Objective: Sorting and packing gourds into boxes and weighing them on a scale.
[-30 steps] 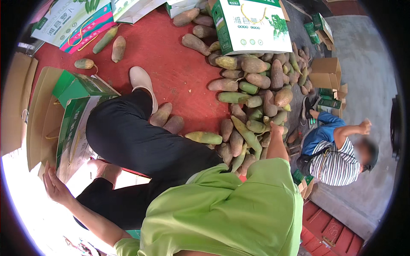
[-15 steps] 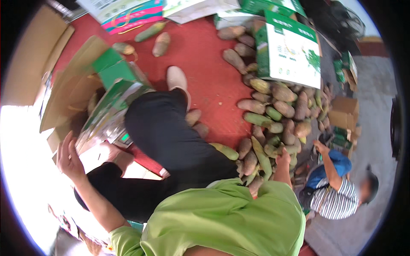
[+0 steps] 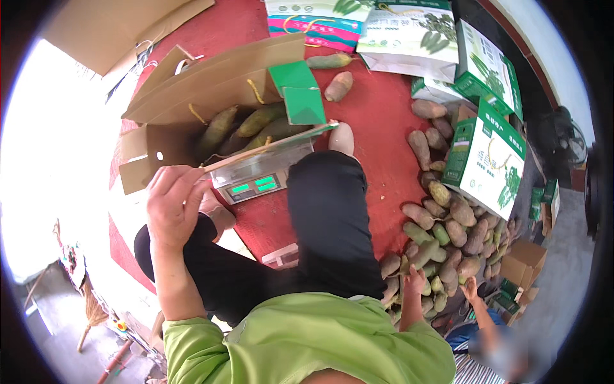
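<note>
My left hand (image 3: 171,206) pinches the near left corner of an open carton (image 3: 211,61), brown inside with green outer parts. Inside lie several large green radishes (image 3: 264,120), with yellow cord handles at the walls. The carton rests on a scale (image 3: 254,187) with lit green displays. Off to the right, my right hand (image 3: 414,280) closes around the lower end of a green radish (image 3: 423,254) at the pile's near edge; its fingers are partly hidden.
A pile of brownish and green radishes (image 3: 457,233) covers the right side. Printed white-green boxes (image 3: 484,157) stand beside and behind it. Another person's hand (image 3: 470,289) reaches into the pile from the lower right. Loose radishes (image 3: 339,86) lie on the red mat (image 3: 384,150).
The view has swung left, bringing the carton's contents and scale into fuller sight. My left hand has gone from open beside the carton to gripping its edge. My right hand stays at the pile.
</note>
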The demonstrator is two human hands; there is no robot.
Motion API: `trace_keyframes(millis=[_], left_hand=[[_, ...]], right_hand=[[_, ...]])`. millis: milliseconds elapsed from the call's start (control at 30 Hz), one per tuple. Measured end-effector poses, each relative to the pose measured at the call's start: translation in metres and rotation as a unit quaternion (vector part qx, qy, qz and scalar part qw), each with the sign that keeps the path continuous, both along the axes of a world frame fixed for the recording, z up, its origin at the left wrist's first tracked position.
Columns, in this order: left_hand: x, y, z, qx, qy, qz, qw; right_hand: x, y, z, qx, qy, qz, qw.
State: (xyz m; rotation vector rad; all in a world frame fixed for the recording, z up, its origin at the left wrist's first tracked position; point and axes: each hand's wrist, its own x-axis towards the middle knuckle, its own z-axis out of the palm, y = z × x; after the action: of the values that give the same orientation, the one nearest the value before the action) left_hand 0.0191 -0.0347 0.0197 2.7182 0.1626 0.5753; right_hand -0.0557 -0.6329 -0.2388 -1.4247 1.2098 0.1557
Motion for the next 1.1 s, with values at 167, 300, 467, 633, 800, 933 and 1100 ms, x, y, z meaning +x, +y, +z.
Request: trace_keyframes(millis=[167,300,467,633,800,933,1100], left_hand=[[-0.007,0.003,-0.002,0.013,0.006,-0.030,0.999],[-0.010,0.006,0.000,0.010,0.016,-0.031,0.999],[-0.006,0.011,-0.006,-0.005,-0.001,-0.042,0.999],[-0.006,0.014,-0.003,-0.018,-0.002,-0.039,0.999],[-0.003,0.020,-0.010,-0.015,-0.064,-0.062,0.996],[-0.003,0.020,-0.015,-0.017,-0.077,-0.068,0.995],[-0.002,0.020,-0.015,0.006,-0.109,-0.062,0.992]], right_hand=[[0.104,0.088,0.036,0.022,-0.053,0.253,0.966],[0.196,0.171,0.113,-0.011,-0.194,0.435,0.879],[0.273,0.266,0.212,-0.047,-0.306,0.607,0.731],[0.290,0.361,0.268,-0.050,-0.396,0.697,0.596],[0.270,0.432,0.303,-0.115,-0.474,0.749,0.449],[0.264,0.471,0.305,-0.125,-0.444,0.802,0.379],[0.260,0.488,0.284,-0.138,-0.501,0.795,0.314]])
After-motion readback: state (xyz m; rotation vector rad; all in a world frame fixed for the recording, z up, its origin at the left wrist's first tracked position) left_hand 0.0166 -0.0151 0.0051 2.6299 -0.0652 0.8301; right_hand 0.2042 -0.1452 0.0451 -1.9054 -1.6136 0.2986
